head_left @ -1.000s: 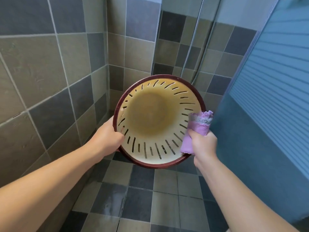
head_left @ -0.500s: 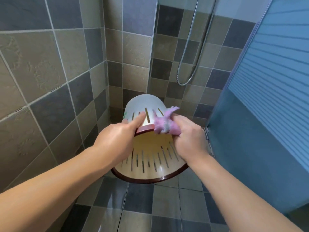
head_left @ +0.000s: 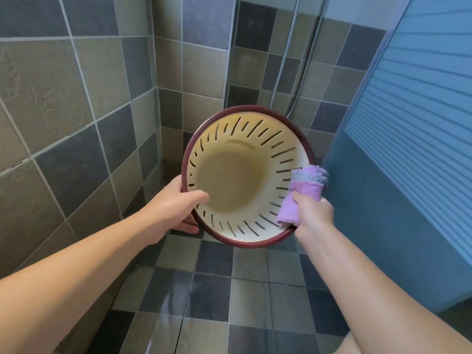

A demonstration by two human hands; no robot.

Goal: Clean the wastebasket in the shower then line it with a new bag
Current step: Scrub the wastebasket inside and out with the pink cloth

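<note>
Wastebasket tipped mouth toward me, held above the shower floor. Left hand clamps its near-left rim; right hand squeezes the purple cloth against the right inner wall, so I'd wipe leftward; the inside looks stained, I think.

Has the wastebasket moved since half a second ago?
Yes. The wastebasket has tipped back: its open mouth faces the camera again and its rim now overlaps the shower hose; before, its base pointed at the back wall.
</note>
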